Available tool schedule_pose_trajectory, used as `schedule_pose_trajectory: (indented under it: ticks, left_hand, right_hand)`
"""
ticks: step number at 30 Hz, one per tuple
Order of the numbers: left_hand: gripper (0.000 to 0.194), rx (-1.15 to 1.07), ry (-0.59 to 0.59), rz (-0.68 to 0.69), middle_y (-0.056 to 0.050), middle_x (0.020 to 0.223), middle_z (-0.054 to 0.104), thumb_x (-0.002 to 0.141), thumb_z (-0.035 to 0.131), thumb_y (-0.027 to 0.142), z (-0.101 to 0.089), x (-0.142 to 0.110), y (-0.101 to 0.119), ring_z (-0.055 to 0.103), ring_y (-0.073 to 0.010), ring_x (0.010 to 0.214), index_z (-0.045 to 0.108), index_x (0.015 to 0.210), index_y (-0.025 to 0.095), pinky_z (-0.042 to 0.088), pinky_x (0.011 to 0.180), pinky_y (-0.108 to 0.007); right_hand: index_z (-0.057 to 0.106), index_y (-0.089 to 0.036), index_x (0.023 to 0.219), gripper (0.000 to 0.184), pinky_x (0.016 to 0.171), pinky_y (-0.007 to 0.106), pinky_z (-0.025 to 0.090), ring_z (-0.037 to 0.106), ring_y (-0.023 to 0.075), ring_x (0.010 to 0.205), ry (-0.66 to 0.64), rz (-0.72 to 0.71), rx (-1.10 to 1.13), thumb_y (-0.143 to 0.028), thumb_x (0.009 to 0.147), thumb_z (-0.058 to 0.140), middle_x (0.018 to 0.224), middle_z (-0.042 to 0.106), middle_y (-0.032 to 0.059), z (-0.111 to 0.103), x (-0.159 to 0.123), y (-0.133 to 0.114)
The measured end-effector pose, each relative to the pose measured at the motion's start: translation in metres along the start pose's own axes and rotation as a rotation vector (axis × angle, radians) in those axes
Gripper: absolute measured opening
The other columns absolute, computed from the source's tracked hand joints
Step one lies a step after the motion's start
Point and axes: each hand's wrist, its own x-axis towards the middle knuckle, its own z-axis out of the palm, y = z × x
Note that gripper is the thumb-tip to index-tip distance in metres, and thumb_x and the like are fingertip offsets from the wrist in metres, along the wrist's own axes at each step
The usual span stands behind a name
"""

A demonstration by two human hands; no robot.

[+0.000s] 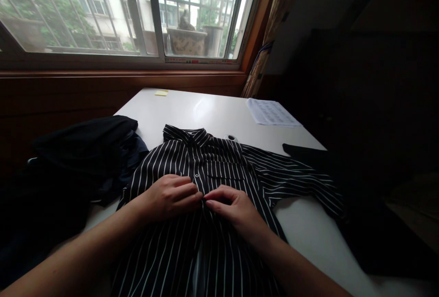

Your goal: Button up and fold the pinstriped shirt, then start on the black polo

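A black shirt with white stripes [226, 155] lies front up, its collar toward the window and one sleeve [295, 176] stretched out to the right. My left hand [174, 196] is closed on the front edge of the shirt, fingers curled. Close against it, my right hand [233, 205] pinches the same edge between thumb and forefinger. Whatever small part lies between the fingertips is hidden. Just above the hands a round button [196, 176] shows on the front strip. Below them the two front halves part, and a pale gap [200, 265] shows between.
The shirt is spread on a white table [192, 105]. Dark clothes [85, 151] are heaped at the left. Printed sheets [272, 112] lie at the back right, a yellow note [161, 92] at the back left. A white roll-like item [232, 138] sits behind the shirt's shoulder. A window stands beyond.
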Motion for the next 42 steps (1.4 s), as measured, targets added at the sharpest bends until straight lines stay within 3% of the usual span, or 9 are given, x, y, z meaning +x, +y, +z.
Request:
schedule_pose_trajectory:
  ticks: [26, 33, 42]
  left_hand:
    - [0.012, -0.023, 0.000, 0.066, 0.000, 0.080, 0.064, 0.098, 0.053, 0.017, -0.0048, -0.0007, 0.0015, 0.057, -0.0120, 0.065, 0.061, 0.107, 0.015, 0.043, 0.058, -0.027]
    - [0.013, -0.020, -0.012, 0.077, -0.001, 0.081, 0.067, 0.098, 0.053, 0.016, -0.0059, -0.0006, 0.0017, 0.055, -0.0122, 0.065, 0.062, 0.108, 0.015, 0.039, 0.056, -0.029]
    - [0.011, -0.064, -0.002, 0.055, 0.001, 0.078, 0.066, 0.097, 0.054, 0.016, -0.0049, 0.0001, 0.0057, 0.056, -0.0108, 0.063, 0.061, 0.106, 0.015, 0.042, 0.056, -0.029]
  right_hand:
    - [0.077, -0.022, 0.093, 0.018, 0.084, 0.032, 0.049, 0.065, 0.0184, 0.089, -0.010, 0.013, 0.013, -0.037, 0.084, 0.072, 0.091, 0.072, 0.0022, -0.0009, -0.0002, -0.0003]
    - [0.073, -0.020, 0.091, 0.021, 0.075, 0.029, 0.048, 0.062, 0.0156, 0.079, 0.014, 0.057, 0.096, -0.040, 0.089, 0.067, 0.083, 0.069, 0.0008, -0.0005, -0.0010, 0.0024]
    - [0.073, -0.020, 0.089, 0.019, 0.074, 0.028, 0.046, 0.060, 0.0160, 0.079, -0.022, 0.029, -0.009, -0.038, 0.088, 0.067, 0.083, 0.067, 0.0006, -0.0020, 0.0002, 0.0015]
